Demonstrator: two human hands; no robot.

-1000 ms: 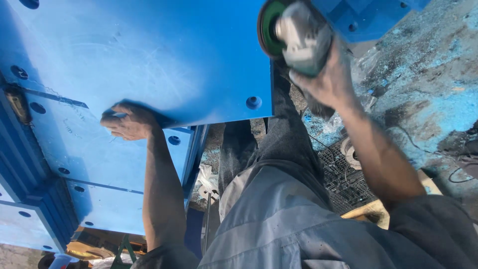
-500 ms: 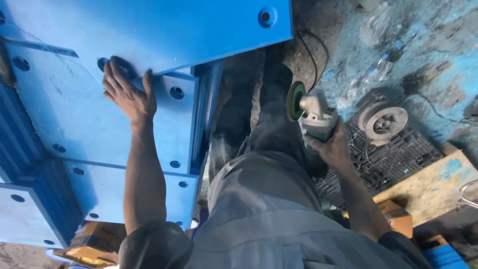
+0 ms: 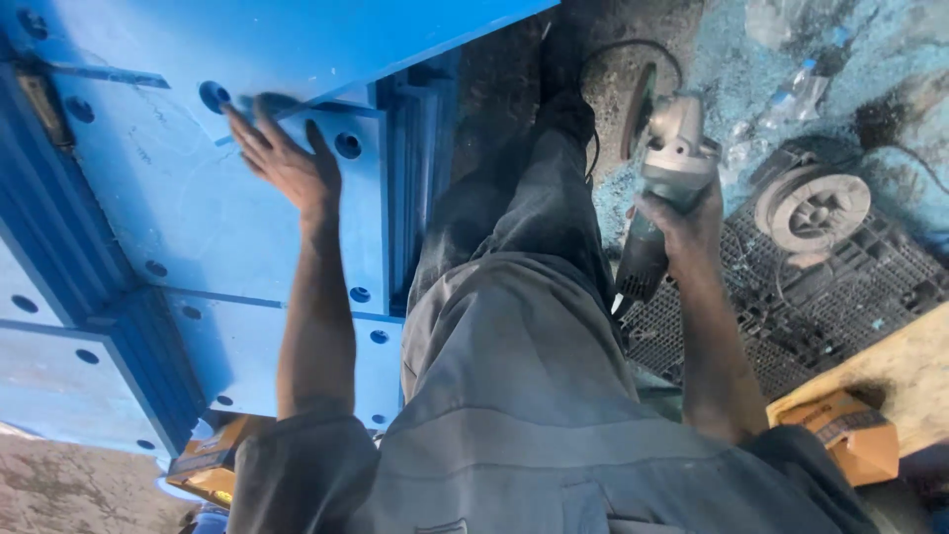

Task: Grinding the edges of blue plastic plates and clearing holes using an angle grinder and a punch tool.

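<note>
At the far left, stacked blue slabs (image 3: 59, 326) with bolt holes are lying in steps, and your left hand (image 3: 282, 163) is resting open and flat, fingers spread, on the upper blue panel (image 3: 198, 227), near its top edge beside a round hole (image 3: 214, 96). A second ago that hand was lying lower on the panel; it has been sliding up toward the overhanging slab (image 3: 297, 40), so you are now bracing closer to that slab's edge. Your grey trousers (image 3: 514, 326) are filling the middle, one leg stretching toward the dusty floor (image 3: 712, 59). To the right of it, your right hand (image 3: 682, 222) is closing around the body of the angle grinder (image 3: 667, 163), its disc (image 3: 638, 109) pointing up and away from the blue surfaces. A second ago the grinder was up against the slab; it has been coming down and is hanging clear beside your leg, so no cutting is happening. Further right, a wire spool (image 3: 811, 208) is sitting on a black plastic grid (image 3: 840, 297), with a wooden board (image 3: 890, 376) and a small orange box (image 3: 840, 430) at the lower right.
</note>
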